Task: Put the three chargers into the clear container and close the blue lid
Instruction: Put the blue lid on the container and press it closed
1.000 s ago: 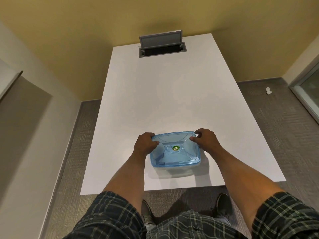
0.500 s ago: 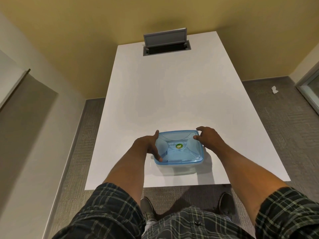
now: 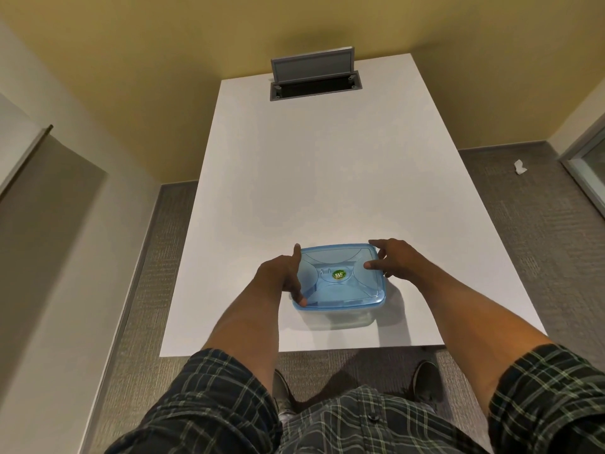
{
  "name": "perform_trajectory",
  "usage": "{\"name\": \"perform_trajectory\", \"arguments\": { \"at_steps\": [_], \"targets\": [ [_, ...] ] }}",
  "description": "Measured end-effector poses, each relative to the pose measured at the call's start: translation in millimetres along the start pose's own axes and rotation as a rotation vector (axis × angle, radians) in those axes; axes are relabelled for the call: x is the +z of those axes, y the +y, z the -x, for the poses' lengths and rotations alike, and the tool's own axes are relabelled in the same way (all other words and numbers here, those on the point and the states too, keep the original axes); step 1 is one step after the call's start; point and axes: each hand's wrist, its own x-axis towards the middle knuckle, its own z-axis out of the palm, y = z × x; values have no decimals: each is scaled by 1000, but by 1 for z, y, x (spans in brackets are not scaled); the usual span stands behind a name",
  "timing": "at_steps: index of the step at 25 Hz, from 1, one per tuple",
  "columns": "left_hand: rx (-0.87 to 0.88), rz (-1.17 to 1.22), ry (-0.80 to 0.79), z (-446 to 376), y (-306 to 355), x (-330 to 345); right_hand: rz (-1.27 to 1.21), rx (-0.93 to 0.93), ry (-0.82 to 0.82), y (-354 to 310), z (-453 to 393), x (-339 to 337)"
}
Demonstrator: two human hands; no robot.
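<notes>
The blue lid (image 3: 340, 280) lies flat on top of the clear container (image 3: 340, 317), which stands near the front edge of the white table (image 3: 311, 178). A round green sticker marks the lid's middle. My left hand (image 3: 281, 276) spans the lid's left edge, forefinger at the far corner, thumb pressing the near left corner. My right hand (image 3: 394, 258) rests on the far right corner, thumb on the lid's top. No charger can be made out through the lid.
An open grey cable hatch (image 3: 314, 78) is set into the table's far end. A crumpled white scrap (image 3: 520, 167) lies on the grey carpet at the right. My shoes show under the table's front edge.
My left hand has spread along the lid's left edge, its thumb sliding down to the near corner. My right thumb has come onto the lid's top. The view has tilted slightly.
</notes>
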Motion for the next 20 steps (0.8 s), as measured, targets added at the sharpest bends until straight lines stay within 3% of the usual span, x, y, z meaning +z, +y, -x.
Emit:
{"name": "perform_trajectory", "arguments": {
  "at_steps": [4,12,17,20],
  "targets": [
    [-2,196,-39,-1,2,-4,-91,-5,21,1,1,1],
    [-6,88,-98,2,-2,-2,-185,30,56,7,2,6],
    [22,333,-63,1,-5,-3,-291,160,13,0,0,0],
    [51,359,-22,2,-6,-6,-275,226,13,-1,-4,-2]
  ]
}}
